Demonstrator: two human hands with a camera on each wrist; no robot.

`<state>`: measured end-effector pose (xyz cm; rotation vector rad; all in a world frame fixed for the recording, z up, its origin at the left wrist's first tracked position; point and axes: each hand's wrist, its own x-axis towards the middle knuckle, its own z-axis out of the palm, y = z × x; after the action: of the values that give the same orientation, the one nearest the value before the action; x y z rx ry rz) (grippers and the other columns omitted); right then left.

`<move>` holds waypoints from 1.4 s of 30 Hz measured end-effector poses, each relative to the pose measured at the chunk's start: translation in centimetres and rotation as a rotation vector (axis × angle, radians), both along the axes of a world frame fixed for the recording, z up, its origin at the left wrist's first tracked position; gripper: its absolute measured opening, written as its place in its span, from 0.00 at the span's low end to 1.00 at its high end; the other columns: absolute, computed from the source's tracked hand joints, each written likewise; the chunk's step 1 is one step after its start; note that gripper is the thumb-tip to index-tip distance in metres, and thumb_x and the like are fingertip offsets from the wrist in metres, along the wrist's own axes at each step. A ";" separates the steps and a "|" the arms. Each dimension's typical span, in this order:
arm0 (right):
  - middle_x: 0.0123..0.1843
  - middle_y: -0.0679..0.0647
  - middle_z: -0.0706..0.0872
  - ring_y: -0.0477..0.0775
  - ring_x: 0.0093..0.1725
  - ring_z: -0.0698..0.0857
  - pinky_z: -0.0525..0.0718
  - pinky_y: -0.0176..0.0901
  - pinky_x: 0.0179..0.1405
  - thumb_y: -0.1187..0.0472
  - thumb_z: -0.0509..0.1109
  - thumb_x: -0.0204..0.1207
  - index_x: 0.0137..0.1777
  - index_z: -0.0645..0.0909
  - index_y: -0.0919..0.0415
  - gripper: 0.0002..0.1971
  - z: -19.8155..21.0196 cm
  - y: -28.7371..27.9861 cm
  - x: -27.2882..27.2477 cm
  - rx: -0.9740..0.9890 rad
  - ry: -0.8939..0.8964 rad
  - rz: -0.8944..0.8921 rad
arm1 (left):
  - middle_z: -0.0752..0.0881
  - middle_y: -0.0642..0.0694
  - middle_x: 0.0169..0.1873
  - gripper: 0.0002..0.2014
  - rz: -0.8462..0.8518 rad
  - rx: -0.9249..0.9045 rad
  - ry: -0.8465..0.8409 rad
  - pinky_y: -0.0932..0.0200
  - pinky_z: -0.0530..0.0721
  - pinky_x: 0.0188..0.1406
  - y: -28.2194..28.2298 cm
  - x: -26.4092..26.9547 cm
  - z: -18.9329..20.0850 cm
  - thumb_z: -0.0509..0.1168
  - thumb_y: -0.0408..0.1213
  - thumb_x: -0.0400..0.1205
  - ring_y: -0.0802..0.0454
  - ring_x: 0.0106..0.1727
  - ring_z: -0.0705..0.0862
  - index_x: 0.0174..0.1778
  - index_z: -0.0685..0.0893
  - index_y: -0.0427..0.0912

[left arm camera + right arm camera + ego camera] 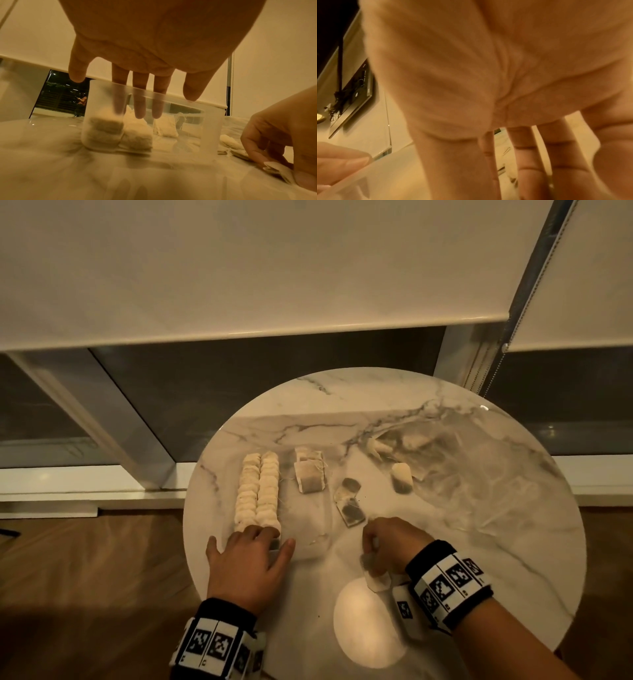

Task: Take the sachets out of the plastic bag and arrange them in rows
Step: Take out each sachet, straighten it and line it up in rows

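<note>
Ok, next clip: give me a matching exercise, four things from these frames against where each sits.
Things:
1. left hand
2. right hand
3. two long sachet rows
4. plastic bag

Places:
A. table's far right
B. near end of the rows, fingers in a clear tray
C. left part of the table
D. near edge, pinching a sachet

Pairs: 1-B, 2-D, 3-C, 4-A

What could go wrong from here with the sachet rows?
1. The left hand has its fingers over the clear box's near wall, at the end of the rows; a nudge could knock them crooked.
2. The right hand pinches a sachet, possibly two stacked; one may drop off-row.
3. Strings on the loose sachets could snag and drag neighbours.
</note>
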<state>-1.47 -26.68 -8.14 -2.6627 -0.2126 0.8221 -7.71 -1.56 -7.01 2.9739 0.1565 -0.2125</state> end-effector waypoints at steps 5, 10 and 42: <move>0.42 0.43 0.85 0.43 0.41 0.82 0.79 0.37 0.38 0.56 0.83 0.67 0.41 0.85 0.49 0.09 0.2 -0.6 0.5 0.105 -0.018 -0.012 | 0.81 0.60 0.66 0.34 -0.009 -0.029 -0.045 0.33 0.55 0.80 0.4 -0.3 0.5 0.37 0.71 0.78 0.52 0.70 0.76 0.67 0.79 0.62; 0.39 0.59 0.91 0.52 0.31 0.83 0.76 0.40 0.24 0.63 0.81 0.72 0.48 0.82 0.59 0.10 2.5 -1.5 0.7 0.643 0.017 -0.247 | 0.88 0.58 0.51 0.19 -0.122 -0.271 -0.345 0.45 0.79 0.62 0.0 -0.4 1.0 0.55 0.61 0.82 0.53 0.54 0.83 0.56 0.86 0.57; 0.37 0.56 0.90 0.48 0.32 0.88 0.89 0.49 0.38 0.62 0.76 0.77 0.41 0.85 0.54 0.05 2.9 11.3 3.0 0.727 -0.186 -0.146 | 0.81 0.61 0.56 0.11 0.214 -0.339 -0.225 0.41 0.59 0.77 2.8 0.1 0.0 0.65 0.57 0.81 0.59 0.64 0.78 0.53 0.86 0.57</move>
<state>1.58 -15.42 -5.26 -2.0281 -0.2918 0.3495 -7.62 1.21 -7.06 2.5953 0.3675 0.1115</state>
